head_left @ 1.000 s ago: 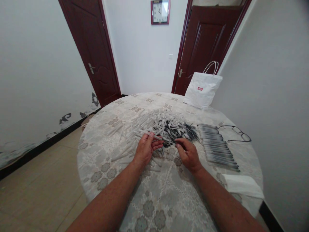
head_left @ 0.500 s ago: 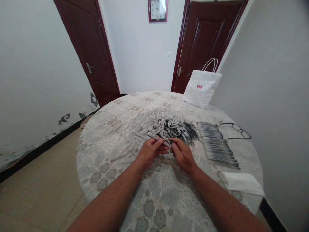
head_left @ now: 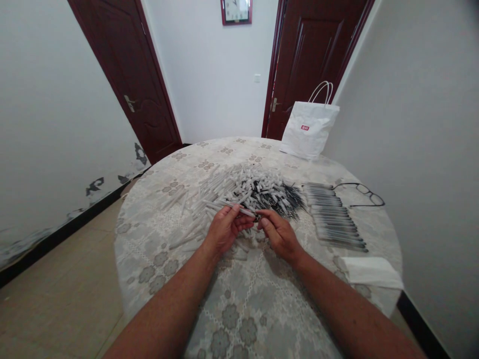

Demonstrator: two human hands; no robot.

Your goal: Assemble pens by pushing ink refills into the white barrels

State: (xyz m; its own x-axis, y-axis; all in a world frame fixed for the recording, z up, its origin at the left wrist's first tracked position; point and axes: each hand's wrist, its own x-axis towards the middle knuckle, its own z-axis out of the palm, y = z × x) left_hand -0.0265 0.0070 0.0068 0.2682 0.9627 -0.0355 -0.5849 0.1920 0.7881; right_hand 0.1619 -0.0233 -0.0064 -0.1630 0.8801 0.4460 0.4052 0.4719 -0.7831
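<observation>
Over the near edge of a heap on the table, my left hand (head_left: 223, 230) is closed round a whitish pen barrel (head_left: 246, 212), its thumb lying along the top. The barrel slants down to the right, towards my right hand (head_left: 279, 235). The thumb and fingers of that hand are pinched together at the barrel's right end, where a small dark pen part (head_left: 257, 218) shows; its exact shape is too small to tell. Behind both hands lie loose whitish pen barrels (head_left: 215, 187) and, to their right, many thin dark refills (head_left: 279, 200) with white ends.
Right of the heap, several pens (head_left: 335, 214) lie side by side in a row. Beyond them are black-framed glasses (head_left: 368, 194), and nearer, a folded white cloth or paper (head_left: 372, 272). A white paper bag (head_left: 310, 130) stands at the back right of the round table (head_left: 239, 304).
The camera view has shifted slightly. Both hands stay over the same spot, and a dark part now shows between the barrel's end and my right fingers.
</observation>
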